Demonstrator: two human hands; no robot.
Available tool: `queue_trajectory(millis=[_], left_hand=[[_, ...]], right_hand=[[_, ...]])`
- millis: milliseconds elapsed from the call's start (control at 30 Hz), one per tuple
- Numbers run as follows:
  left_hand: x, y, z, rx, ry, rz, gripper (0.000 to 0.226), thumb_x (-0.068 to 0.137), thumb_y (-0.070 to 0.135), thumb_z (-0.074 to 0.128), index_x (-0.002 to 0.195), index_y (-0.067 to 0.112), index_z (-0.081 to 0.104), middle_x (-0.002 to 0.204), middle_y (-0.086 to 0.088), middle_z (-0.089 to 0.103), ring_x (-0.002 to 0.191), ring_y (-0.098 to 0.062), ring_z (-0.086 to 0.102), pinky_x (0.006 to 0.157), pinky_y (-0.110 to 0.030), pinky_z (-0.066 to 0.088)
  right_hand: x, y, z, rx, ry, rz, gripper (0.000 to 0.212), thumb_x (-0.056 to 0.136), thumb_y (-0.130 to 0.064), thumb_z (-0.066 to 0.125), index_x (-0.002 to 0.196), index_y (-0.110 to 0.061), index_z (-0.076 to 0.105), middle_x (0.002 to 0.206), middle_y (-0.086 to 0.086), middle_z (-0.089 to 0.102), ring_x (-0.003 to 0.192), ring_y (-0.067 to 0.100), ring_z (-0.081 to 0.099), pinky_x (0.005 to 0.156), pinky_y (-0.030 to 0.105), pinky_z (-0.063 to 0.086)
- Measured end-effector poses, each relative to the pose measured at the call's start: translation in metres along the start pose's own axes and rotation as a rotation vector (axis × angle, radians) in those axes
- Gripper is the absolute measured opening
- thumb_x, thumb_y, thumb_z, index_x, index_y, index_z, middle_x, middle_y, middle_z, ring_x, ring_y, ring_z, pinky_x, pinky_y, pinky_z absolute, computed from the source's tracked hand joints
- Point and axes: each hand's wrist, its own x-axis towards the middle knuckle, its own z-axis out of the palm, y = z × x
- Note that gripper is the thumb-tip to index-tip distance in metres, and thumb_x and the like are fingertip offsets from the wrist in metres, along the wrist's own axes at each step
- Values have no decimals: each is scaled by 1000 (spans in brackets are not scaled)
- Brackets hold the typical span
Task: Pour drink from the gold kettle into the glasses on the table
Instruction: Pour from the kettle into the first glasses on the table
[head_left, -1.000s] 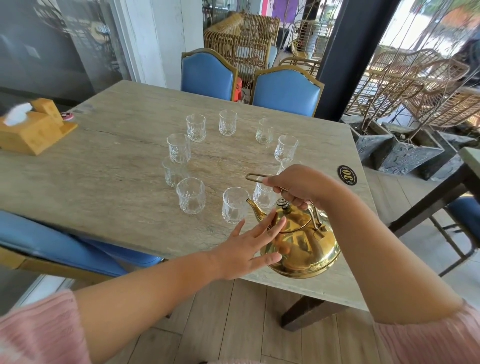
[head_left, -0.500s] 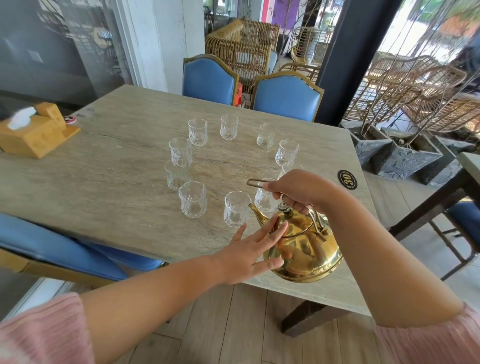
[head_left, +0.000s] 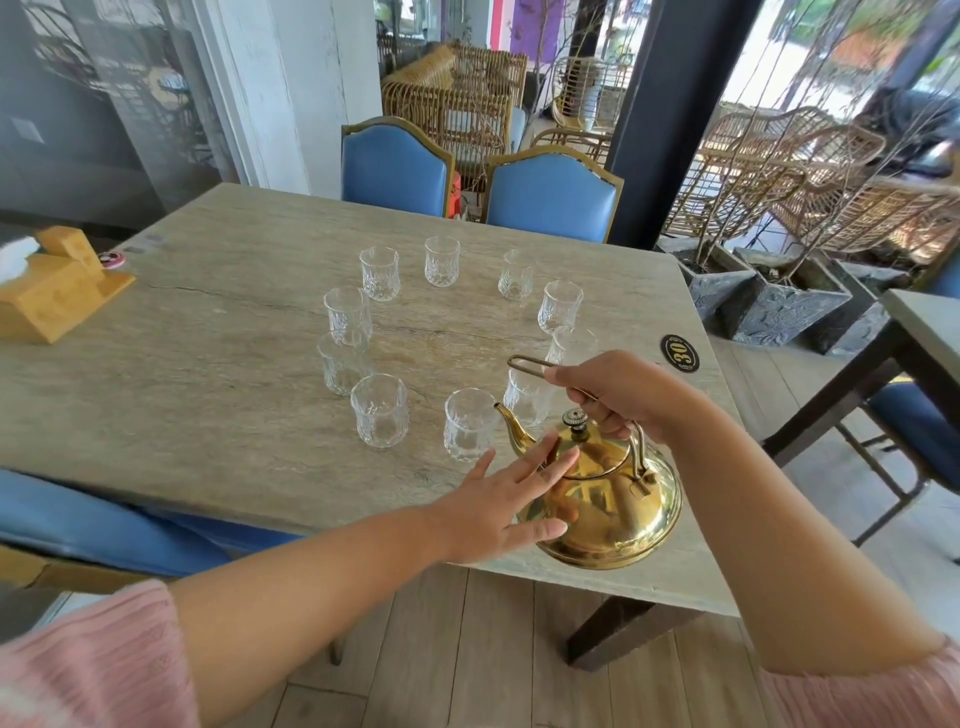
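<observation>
Your right hand (head_left: 621, 395) grips the gold kettle (head_left: 602, 493) handle while your left hand (head_left: 498, 506), fingers spread, steadies its body, spout aimed at the nearest glass (head_left: 467, 428).

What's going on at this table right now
A person is getting ready to pour from a gold kettle. Their right hand grips its handle, and the left hand rests open against the kettle's side and lid. The spout points at the nearest glass in a ring of ten clear glasses on the table. All the glasses look empty; no liquid is flowing yet.
</observation>
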Motion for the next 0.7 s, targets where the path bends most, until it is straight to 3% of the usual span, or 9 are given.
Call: queue_trajectory(millis=[167, 333, 433, 533, 700], left_hand=[[2, 1, -4, -28, 25, 38, 69, 96, 54, 32, 145, 44, -15, 153, 16, -29, 145, -2, -1, 112, -32, -17], [7, 3, -7, -4, 172, 99, 65, 97, 50, 35, 150, 35, 0, 160, 8, -9, 145, -4, -12, 115, -29, -2], [15, 6, -9, 7, 180, 130, 63, 98, 48, 35, 150, 35, 3, 160, 8, -9, 145, -3, -11, 115, -30, 0], [26, 8, -8, 14, 144, 120, 65, 97, 51, 34, 150, 36, -2, 158, 12, -16, 144, -1, -14, 117, -34, -3], [55, 19, -4, 33, 165, 115, 67, 98, 48, 36, 149, 36, -5, 157, 12, -17, 143, 1, -15, 114, -24, -11]], right_hand=[[-9, 12, -5, 131, 78, 20, 42, 90, -35, 59, 56, -16, 43, 44, -4, 32, 38, 11, 24, 38, 19, 22], [-19, 26, -12, 257, 153, -4, 43, 88, -35, 61, 52, -19, 44, 42, -6, 32, 34, 9, 22, 34, 16, 20], [-19, 31, -21, 300, 181, -2, 42, 88, -35, 61, 53, -19, 45, 41, -6, 33, 33, 9, 22, 33, 15, 20], [-16, 34, -34, 288, 171, -9, 42, 88, -37, 60, 53, -19, 45, 42, -6, 32, 35, 10, 22, 33, 16, 20], [-2, 42, -66, 217, 110, -32, 42, 89, -35, 58, 53, -19, 45, 46, -2, 30, 38, 11, 20, 33, 15, 19]])
